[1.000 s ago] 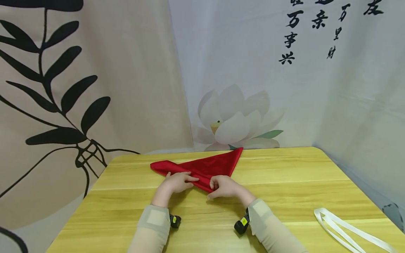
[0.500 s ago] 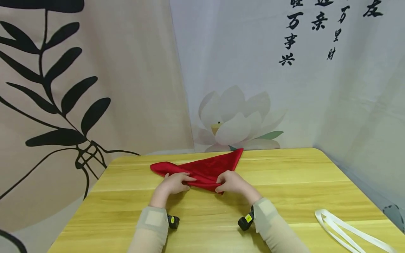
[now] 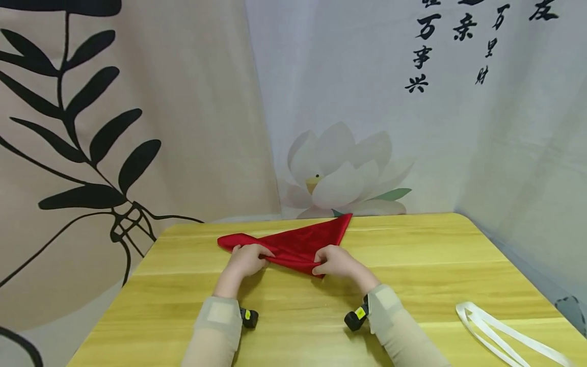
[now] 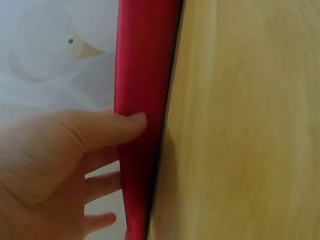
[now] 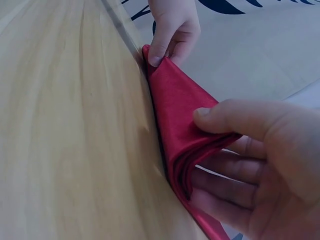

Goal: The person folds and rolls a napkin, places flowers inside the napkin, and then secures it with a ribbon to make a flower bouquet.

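A shiny red cloth (image 3: 298, 244), folded to a long triangle, lies toward the back of the table. Its pointed corner aims to the back right, and a narrow rounded end sticks out at the left. Along the front folded edge, my left hand (image 3: 248, 260) pinches the cloth, thumb on the near side, as the left wrist view shows. My right hand (image 3: 337, 262) grips the right end of that edge. In the right wrist view several folded layers show between the thumb (image 5: 220, 117) and the fingers beneath.
The wooden table (image 3: 284, 326) has a white ribbon loop (image 3: 500, 326) lying at its front right. Behind the table hangs a printed curtain (image 3: 206, 127) with leaves, a lotus and black characters.
My right hand has shifted right along the front edge and taken hold of the end corner. My left hand has slid left along the fold. The cloth's front edge is drawn straighter.
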`<action>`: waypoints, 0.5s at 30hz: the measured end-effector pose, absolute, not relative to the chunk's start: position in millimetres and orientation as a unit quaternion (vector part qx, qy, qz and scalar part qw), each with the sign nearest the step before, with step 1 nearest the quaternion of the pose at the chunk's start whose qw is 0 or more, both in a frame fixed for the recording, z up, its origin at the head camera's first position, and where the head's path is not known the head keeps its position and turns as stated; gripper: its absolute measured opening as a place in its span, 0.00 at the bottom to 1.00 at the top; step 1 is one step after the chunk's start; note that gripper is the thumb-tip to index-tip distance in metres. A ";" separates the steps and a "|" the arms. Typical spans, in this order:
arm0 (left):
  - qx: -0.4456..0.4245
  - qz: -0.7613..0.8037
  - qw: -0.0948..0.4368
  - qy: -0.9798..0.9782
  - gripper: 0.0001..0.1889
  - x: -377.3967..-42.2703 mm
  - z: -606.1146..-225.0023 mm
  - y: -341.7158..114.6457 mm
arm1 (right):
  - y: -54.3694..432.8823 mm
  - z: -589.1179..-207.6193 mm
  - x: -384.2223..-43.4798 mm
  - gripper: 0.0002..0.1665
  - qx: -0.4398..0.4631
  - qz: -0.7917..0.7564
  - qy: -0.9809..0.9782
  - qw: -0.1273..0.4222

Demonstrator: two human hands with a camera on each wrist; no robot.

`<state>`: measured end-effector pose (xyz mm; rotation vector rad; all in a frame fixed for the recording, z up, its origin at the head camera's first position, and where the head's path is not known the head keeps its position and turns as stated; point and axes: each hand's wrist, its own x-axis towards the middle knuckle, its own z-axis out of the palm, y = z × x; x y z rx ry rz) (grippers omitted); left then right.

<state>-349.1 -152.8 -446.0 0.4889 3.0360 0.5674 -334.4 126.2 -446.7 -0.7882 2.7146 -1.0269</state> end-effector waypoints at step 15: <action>0.224 0.146 0.096 0.959 0.04 -364.1 -407.8 -160.9 | 124.5 -449.2 -333.6 0.11 -0.278 -0.409 0.863 0.103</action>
